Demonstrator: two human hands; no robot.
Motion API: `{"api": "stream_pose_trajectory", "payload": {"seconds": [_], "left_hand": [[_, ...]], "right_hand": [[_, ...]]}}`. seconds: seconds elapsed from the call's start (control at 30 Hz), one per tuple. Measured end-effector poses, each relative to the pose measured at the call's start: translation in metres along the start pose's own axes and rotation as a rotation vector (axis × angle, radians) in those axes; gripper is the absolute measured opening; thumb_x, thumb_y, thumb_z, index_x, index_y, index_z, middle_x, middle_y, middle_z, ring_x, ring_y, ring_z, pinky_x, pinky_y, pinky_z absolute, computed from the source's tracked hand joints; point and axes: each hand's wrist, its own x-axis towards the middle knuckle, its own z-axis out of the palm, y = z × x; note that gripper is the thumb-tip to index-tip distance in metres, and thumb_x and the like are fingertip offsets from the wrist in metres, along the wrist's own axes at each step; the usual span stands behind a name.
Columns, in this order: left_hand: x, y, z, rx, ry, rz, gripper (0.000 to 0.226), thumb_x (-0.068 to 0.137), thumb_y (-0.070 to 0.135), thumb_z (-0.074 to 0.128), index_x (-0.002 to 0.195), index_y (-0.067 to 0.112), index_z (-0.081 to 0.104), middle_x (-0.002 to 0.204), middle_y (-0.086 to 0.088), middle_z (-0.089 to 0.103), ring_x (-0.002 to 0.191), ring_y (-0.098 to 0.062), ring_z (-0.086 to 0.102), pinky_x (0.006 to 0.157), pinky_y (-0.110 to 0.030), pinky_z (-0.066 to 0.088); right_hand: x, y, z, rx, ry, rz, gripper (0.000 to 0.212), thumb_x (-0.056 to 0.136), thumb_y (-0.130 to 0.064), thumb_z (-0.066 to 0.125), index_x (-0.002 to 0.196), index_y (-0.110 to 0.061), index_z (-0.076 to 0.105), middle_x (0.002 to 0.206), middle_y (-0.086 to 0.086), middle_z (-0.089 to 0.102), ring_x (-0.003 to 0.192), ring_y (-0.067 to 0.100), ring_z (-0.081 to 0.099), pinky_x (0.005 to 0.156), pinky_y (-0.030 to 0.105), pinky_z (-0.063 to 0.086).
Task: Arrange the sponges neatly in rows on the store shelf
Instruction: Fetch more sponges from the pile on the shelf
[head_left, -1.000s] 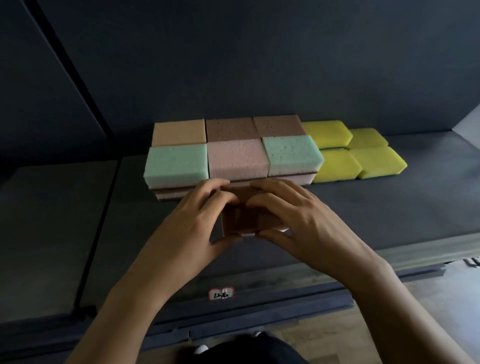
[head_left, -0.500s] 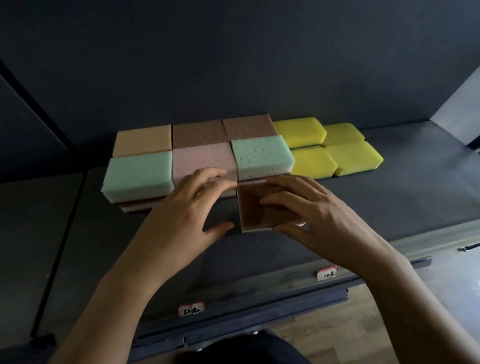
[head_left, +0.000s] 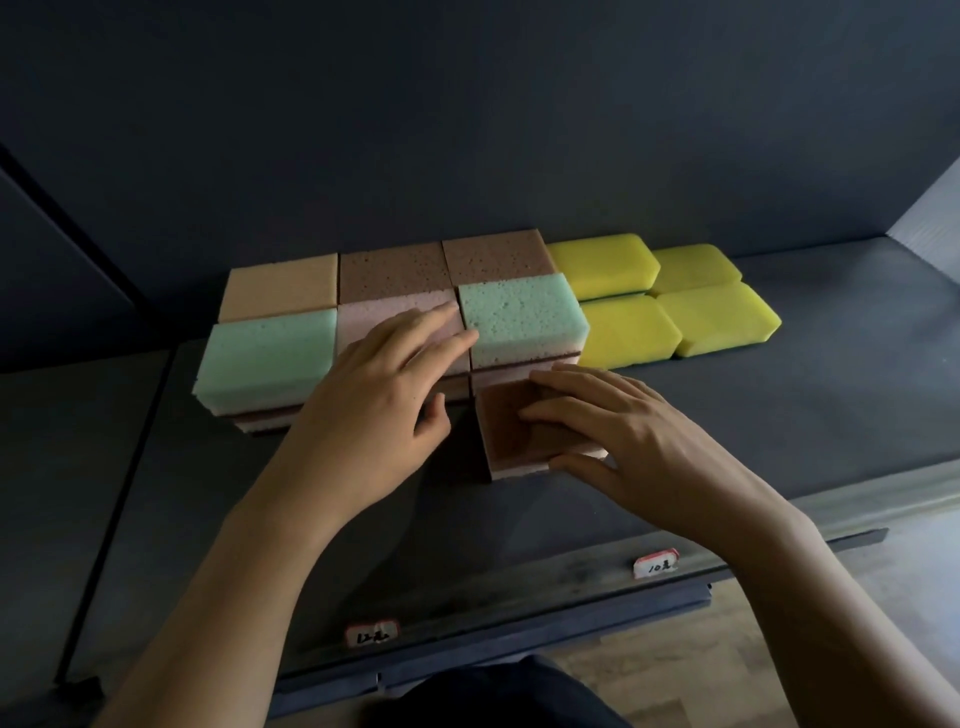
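A block of stacked sponges stands on the dark shelf (head_left: 779, 415): a green sponge (head_left: 267, 358) at front left, a pink sponge (head_left: 374, 322) in the middle, a green sponge (head_left: 519, 317) at front right, with orange and brown ones behind. A brown-topped sponge (head_left: 506, 436) lies in front of the block. My right hand (head_left: 639, 441) rests on it with straight fingers on top and the thumb at its front edge. My left hand (head_left: 379, 395) lies flat with straight fingers on the pink sponge.
Several yellow sponges (head_left: 717, 322) lie in two rows to the right of the block. Price tags (head_left: 655, 564) are stuck on the shelf's front rail. A light side wall rises at the far right. A wooden floor shows below the shelf.
My left hand has let go of the brown-topped sponge and moved up onto the pink sponge. The brown-topped sponge has shifted right, in front of the right green stack.
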Motion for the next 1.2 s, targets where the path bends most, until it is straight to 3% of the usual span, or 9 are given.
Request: {"api": "stream_pose_trajectory", "payload": {"seconds": [0.2, 0.4, 1.2], "left_hand": [[0.002, 0.0, 0.003, 0.056, -0.047, 0.002, 0.065, 0.084, 0.01, 0.061, 0.145, 0.021, 0.043, 0.152, -0.001, 0.038, 0.139, -0.023, 0.035, 0.11, -0.047, 0.037], [0.003, -0.001, 0.004, 0.041, -0.061, -0.013, 0.067, 0.083, 0.009, 0.059, 0.146, 0.023, 0.041, 0.152, 0.002, 0.037, 0.14, -0.02, 0.033, 0.112, -0.044, 0.034], [0.004, 0.002, 0.007, -0.029, -0.061, -0.035, 0.068, 0.084, 0.007, 0.06, 0.147, 0.024, 0.039, 0.155, 0.003, 0.033, 0.143, -0.018, 0.029, 0.114, -0.045, 0.033]], "right_hand": [[-0.001, -0.007, 0.004, -0.034, 0.041, -0.01, 0.054, 0.081, -0.027, 0.079, 0.132, -0.024, 0.061, 0.143, -0.005, 0.052, 0.134, 0.017, 0.046, 0.107, 0.04, 0.044], [0.0, -0.008, 0.011, -0.017, 0.074, 0.005, 0.047, 0.084, -0.019, 0.076, 0.129, -0.026, 0.062, 0.141, -0.005, 0.053, 0.131, 0.017, 0.049, 0.098, 0.043, 0.05], [0.01, -0.002, 0.011, -0.018, 0.073, 0.016, 0.05, 0.082, -0.023, 0.076, 0.129, -0.027, 0.061, 0.141, -0.004, 0.054, 0.131, 0.018, 0.05, 0.102, 0.039, 0.048]]}}
